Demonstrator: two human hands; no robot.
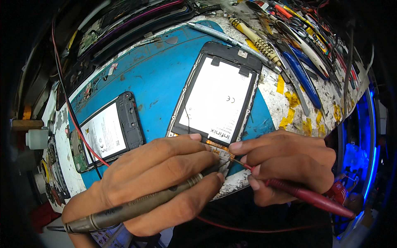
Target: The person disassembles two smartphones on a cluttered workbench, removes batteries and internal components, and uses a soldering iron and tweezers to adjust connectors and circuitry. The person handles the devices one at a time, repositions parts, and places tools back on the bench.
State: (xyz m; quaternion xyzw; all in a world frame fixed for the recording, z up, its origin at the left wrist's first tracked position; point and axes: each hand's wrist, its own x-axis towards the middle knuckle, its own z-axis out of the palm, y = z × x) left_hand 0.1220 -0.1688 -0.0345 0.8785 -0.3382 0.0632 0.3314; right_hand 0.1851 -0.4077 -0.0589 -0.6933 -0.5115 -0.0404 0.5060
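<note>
My left hand point(161, 167) is closed round a thick dark olive test probe point(132, 211), whose front end runs toward the lower edge of an opened phone point(194, 68). In my right hand point(295, 159) is a red test probe point(316, 199), its thin metal tip at the small exposed board point(223, 153) below the phone's white battery point(217, 97). Fingertips of both hands rest at that board's edges and cover part of it. The dark probe's tip is hard to make out. The phone lies tilted, back side up.
A blue mat point(153, 78) lies under the phone. Left of it is a second opened phone point(134, 118). Tweezers, blue-handled pliers point(304, 80) and a metal pen-shaped tool point(215, 33) crowd the upper right. A red cable point(66, 89) crosses the left side.
</note>
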